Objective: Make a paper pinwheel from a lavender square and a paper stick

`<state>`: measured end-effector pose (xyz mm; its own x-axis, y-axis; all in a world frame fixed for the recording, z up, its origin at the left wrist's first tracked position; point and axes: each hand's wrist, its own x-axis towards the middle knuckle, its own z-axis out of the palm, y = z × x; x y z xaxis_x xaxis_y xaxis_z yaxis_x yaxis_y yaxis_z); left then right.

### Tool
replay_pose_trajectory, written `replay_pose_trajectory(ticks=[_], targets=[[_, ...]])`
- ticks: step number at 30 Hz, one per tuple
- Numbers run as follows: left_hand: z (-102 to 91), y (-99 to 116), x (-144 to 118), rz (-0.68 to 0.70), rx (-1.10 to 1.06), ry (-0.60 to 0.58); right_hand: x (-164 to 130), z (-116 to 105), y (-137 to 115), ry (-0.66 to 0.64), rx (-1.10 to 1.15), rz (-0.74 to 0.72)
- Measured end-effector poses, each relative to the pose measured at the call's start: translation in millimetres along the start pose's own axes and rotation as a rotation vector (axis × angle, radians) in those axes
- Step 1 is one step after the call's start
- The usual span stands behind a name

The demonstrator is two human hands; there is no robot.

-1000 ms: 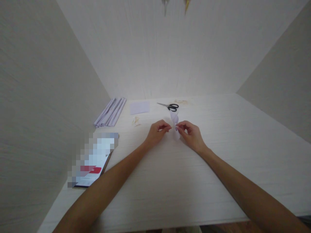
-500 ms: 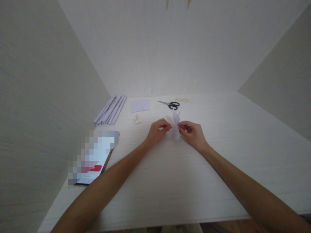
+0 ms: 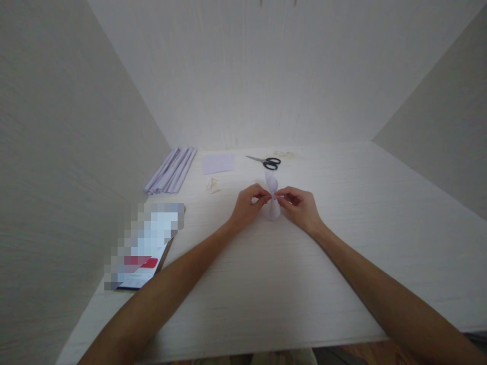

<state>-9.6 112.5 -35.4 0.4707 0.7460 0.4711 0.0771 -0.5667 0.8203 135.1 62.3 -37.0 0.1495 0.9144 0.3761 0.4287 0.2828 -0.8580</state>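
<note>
A small piece of thin lilac paper or cloth (image 3: 272, 210) stands on the table, pinched in at a narrow waist, with a rounded top and a flared lower part. My left hand (image 3: 249, 205) is closed in a pinch at the left of that waist. From the right, my right hand (image 3: 299, 205) pinches the same spot, thumb and forefinger together. The fingertips of both hands nearly meet there. Whether a thin tie lies between them is too small to tell.
Behind my hands lie black-handled scissors (image 3: 271, 162), a flat lilac sheet (image 3: 218, 163) and thin tan strands or loops (image 3: 213, 185). More tan strands (image 3: 283, 153) are near the back wall. At left are rolled lilac lengths (image 3: 172, 171) and a lit, blurred phone or tablet (image 3: 150, 253).
My fingertips have come closer together at the waist of the lilac piece. Its top has turned and looks rounder, leaning slightly left. The view has shifted a little.
</note>
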Motion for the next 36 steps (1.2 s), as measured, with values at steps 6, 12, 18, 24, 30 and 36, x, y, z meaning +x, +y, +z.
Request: replay_pose_trajectory(ticks=[6,12,18,24,30,36], targets=[[-0.1,3,0,0.063,0.084,0.067,1,-1,8,-0.027,0.076,0.026],[1.1,3,-1,0.024,0.017,0.074,1,-1,10,-0.047,0.157,0.027],[1.5,1,-1,-0.025,-0.036,0.072,-1,-1,5,0.004,0.036,-0.061],[3.0,-4,-1,-0.089,-0.165,0.054,-6,-2,-3,0.091,-0.220,-0.285],[3.8,-2,1,-0.189,-0.309,0.053,-7,-3,-9,0.120,-0.328,-0.412],[8.1,-1,2,-0.348,-0.702,0.173,-8,-1,-4,0.136,-0.361,-0.445]])
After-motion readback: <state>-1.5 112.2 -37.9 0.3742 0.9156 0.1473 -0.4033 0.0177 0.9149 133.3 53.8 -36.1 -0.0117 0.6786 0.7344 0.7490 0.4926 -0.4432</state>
